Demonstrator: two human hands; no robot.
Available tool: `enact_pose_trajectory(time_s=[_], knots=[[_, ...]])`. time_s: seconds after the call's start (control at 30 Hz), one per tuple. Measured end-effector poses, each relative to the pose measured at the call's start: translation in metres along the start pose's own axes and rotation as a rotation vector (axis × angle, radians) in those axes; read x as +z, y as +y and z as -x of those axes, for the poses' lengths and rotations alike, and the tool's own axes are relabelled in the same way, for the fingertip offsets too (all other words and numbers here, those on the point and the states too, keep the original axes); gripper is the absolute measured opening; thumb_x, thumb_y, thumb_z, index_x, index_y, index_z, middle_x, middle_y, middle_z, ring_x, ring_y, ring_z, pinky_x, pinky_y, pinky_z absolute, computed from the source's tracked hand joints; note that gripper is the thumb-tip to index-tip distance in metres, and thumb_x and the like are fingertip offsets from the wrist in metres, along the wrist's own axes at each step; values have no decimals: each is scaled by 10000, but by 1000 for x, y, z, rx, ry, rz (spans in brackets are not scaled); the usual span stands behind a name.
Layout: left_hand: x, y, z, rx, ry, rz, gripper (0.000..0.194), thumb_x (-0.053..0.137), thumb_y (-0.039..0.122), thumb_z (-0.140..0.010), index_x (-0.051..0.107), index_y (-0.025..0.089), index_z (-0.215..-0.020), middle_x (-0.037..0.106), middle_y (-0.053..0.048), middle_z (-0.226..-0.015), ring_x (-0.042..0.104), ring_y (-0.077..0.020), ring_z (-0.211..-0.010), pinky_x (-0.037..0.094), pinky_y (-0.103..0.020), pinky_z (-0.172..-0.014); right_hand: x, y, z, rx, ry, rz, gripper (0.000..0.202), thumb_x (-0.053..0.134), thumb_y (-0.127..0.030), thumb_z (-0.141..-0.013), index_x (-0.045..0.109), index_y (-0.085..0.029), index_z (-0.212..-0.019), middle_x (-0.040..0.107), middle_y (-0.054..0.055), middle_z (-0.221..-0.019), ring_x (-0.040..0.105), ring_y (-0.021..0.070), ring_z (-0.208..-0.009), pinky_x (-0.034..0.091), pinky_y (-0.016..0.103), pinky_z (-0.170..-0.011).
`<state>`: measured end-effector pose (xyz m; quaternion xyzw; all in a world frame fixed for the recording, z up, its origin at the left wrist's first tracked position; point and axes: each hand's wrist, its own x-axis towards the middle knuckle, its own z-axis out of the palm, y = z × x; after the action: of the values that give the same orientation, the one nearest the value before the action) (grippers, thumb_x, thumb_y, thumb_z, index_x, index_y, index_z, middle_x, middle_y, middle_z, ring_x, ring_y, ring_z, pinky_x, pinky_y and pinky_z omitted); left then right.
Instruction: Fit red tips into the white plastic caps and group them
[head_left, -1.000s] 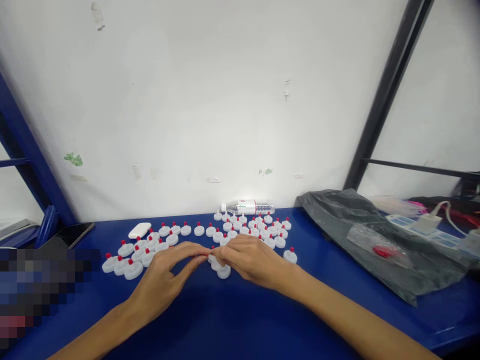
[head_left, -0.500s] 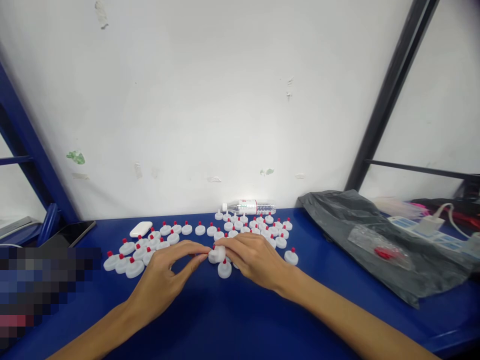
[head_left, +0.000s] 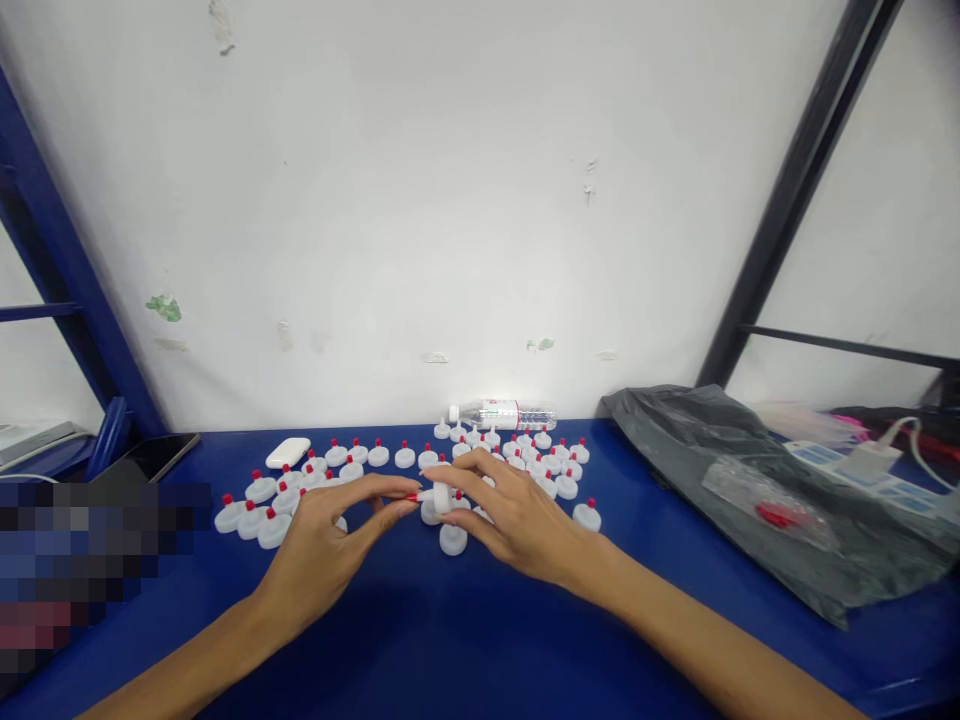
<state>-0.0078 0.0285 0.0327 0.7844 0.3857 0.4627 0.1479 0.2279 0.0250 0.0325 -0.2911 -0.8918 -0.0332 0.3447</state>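
Observation:
My right hand [head_left: 510, 515] grips a white nozzle cap [head_left: 442, 497] by its round base, thumb below and fingers above. The cap is turned sideways, its spout pointing left. Between the thumb and forefinger of my left hand [head_left: 330, 530] is a small red tip cap [head_left: 412, 497], at the end of that spout. Whether the tip cap is fully seated I cannot tell. Just below the held piece, another white nozzle cap [head_left: 453, 541] stands on the blue table [head_left: 420, 630]. Several more with red tips stand left of my hands and behind them, partly hidden.
A clear plastic bottle [head_left: 517, 414] lies along the wall. At the back left are a white case [head_left: 288, 453] and a dark phone [head_left: 169, 455]. On the right, a grey plastic bag [head_left: 697, 480] carries a clear packet of red pieces [head_left: 776, 515], with a power strip [head_left: 862, 465] beyond.
The nozzle cap in my right hand has turned so its spout faces left, and the red tip cap now shows at its end. The view has shifted slightly.

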Motion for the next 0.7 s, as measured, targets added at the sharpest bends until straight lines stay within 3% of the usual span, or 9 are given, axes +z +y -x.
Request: enact_pose_trajectory(time_s=[0.17, 0.37, 0.53, 0.7], knots=[[3, -11, 1, 7, -58, -29, 208, 654, 441, -895, 749, 273, -976, 784, 23, -945, 730, -190, -835, 581, -272, -783, 0, 1, 0, -18, -18, 15, 373, 440, -346, -1026, 468, -197, -1366, 608, 123, -1210, 617, 221, -1066, 555, 367, -886], [5, -12, 8, 239, -196, -206, 260, 376, 304, -1037, 621, 228, -996, 673, -17, -903, 615, -169, -799, 478, -286, -739, 5, 1, 1, -59, 39, 25, 366, 458, -370, -1020, 495, -180, -1331, 664, 118, -1193, 641, 217, -1072, 545, 363, -919], [3, 0, 17, 226, -277, -199, 292, 252, 259, -1045, 514, 220, -923, 578, -25, -847, 520, -179, -746, 439, -311, -701, 8, -7, 2, -149, 91, 65, 366, 481, -357, -1013, 499, -159, -1319, 688, 113, -1159, 666, 219, -1033, 555, 340, -903], [8, -1, 22, 192, -294, -187, 276, 251, 274, -1043, 488, 229, -908, 558, -26, -836, 509, -190, -749, 444, -316, -696, 11, -5, 4, -225, 141, 117, 379, 507, -307, -1003, 489, -109, -1326, 686, 133, -1116, 661, 212, -999, 554, 327, -883]])
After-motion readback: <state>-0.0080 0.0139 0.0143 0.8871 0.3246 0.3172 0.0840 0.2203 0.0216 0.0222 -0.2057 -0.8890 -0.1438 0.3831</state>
